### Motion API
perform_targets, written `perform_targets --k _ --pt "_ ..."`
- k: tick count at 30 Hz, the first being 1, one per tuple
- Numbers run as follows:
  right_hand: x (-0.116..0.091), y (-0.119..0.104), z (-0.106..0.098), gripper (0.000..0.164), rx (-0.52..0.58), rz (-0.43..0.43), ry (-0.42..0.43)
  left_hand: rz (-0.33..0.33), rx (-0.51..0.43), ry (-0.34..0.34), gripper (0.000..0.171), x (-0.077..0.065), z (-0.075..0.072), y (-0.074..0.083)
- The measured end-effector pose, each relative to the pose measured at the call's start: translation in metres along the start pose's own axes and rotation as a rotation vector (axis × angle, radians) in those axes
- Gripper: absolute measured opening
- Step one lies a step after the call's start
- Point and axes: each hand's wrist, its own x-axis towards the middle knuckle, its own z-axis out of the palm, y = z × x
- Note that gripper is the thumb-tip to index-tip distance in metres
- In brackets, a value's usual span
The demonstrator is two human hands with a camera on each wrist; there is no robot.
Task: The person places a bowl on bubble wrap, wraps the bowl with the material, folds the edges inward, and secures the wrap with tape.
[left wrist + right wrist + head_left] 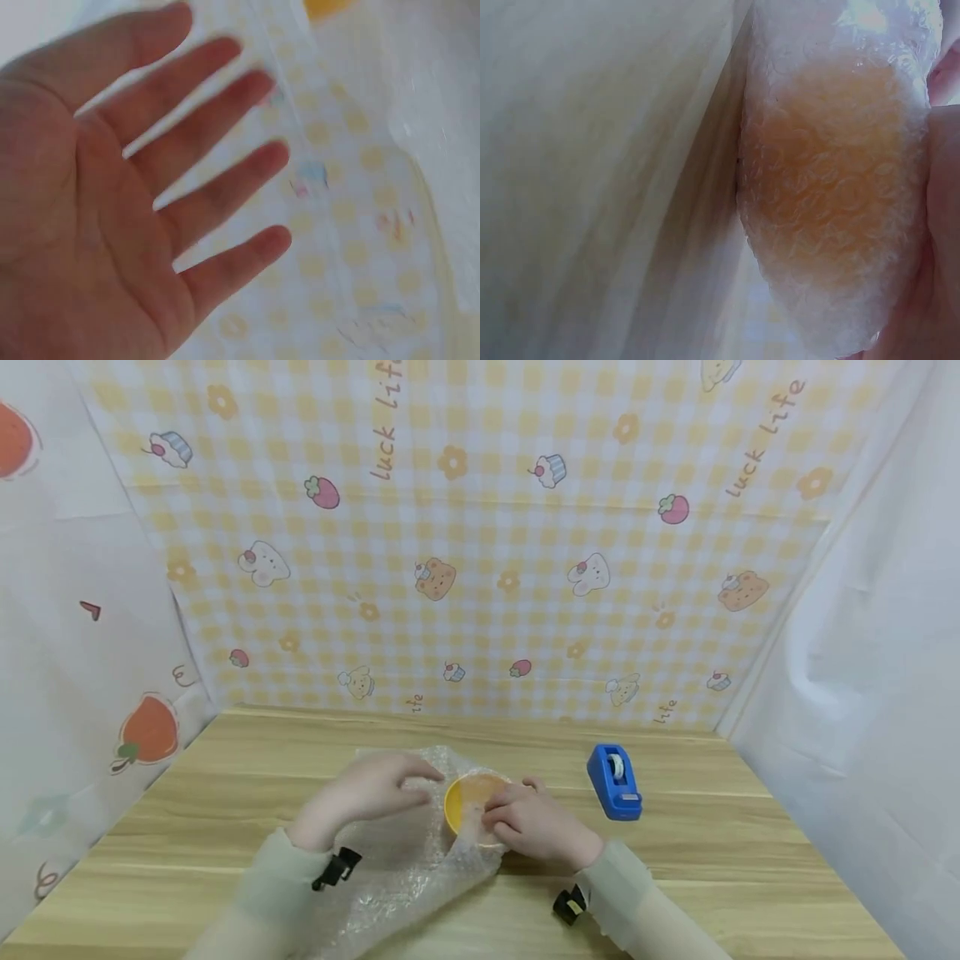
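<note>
A round yellow bowl [453, 807] sits on a sheet of bubble wrap [401, 889], its right side covered and a flap folded in over the rim. My right hand [536, 825] bends its fingers over that rim and holds the flap down inside the bowl. In the right wrist view the bowl's side shows orange through the bubble wrap [832, 180], with the palm close along it. My left hand [375, 795] hovers left of the bowl above the sheet, and in the left wrist view its fingers [225, 191] are spread with nothing in them.
A blue tape dispenser [617, 783] with a roll in it stands on the wooden table [720, 852], right of the bowl. A checked cloth [480, 527] hangs behind the table, and white cloths [862, 652] hang at both sides.
</note>
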Motion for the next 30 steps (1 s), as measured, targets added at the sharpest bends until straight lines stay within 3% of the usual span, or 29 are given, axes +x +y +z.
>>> perform_targets --k 3,6,9,14,20,26,30 --pt "0.0 -0.002 -0.001 0.033 0.004 0.016 -0.022 -0.113 -0.096 0.097 0.044 -0.004 -0.01 -0.023" --pt "0.0 -0.002 -0.001 0.033 0.005 0.017 -0.031 -0.216 -0.173 0.15 0.056 -0.007 -0.015 -0.045" --pt "0.0 -0.001 -0.001 0.033 0.009 0.019 -0.034 -0.317 -0.202 0.138 0.066 -0.011 -0.016 -0.064" --pt "0.0 -0.001 0.0 0.032 0.019 0.023 -0.03 -0.43 -0.313 0.054 0.077 -0.013 -0.008 -0.084" --pt "-0.001 -0.001 -0.001 0.032 0.027 0.021 -0.023 -0.483 -0.41 0.038 0.085 -0.01 0.002 -0.098" --pt "-0.001 -0.002 -0.002 0.033 0.037 0.02 -0.025 -0.509 -0.562 0.077 0.092 -0.007 0.007 -0.104" --pt "-0.001 -0.001 -0.002 0.033 0.048 0.022 -0.031 -0.525 -0.596 0.081 0.097 -0.004 0.007 -0.105"
